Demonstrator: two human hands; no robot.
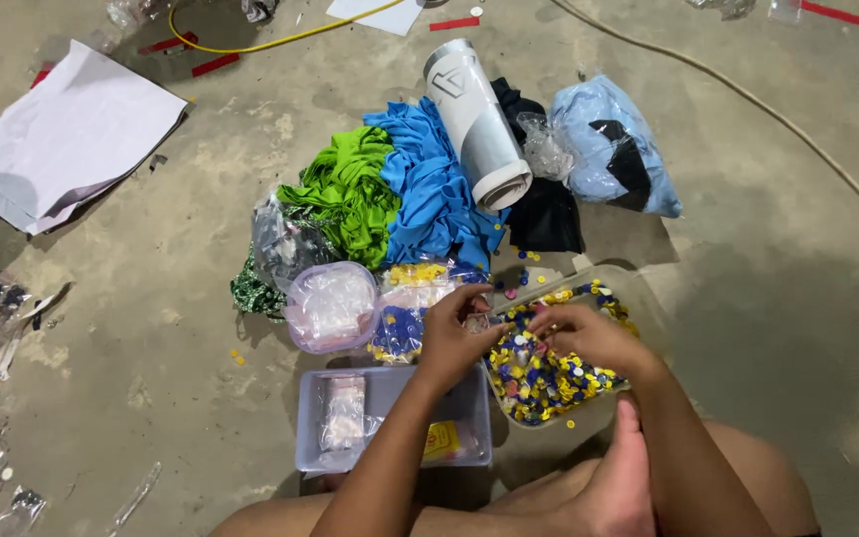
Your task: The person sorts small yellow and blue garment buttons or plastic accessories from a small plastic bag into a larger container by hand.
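Seated on the floor, I pinch a small clear bag in my left hand while my right hand, fingers curled, picks among buttons in the tray at three o'clock; filling seems underway, precise pinching judged next.

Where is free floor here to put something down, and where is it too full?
Bare concrete lies right of the tray of buttons, below the light blue bag, and between the white paper and green cloth. Crowded: around both hands, left hand, right hand, and the far left edge.
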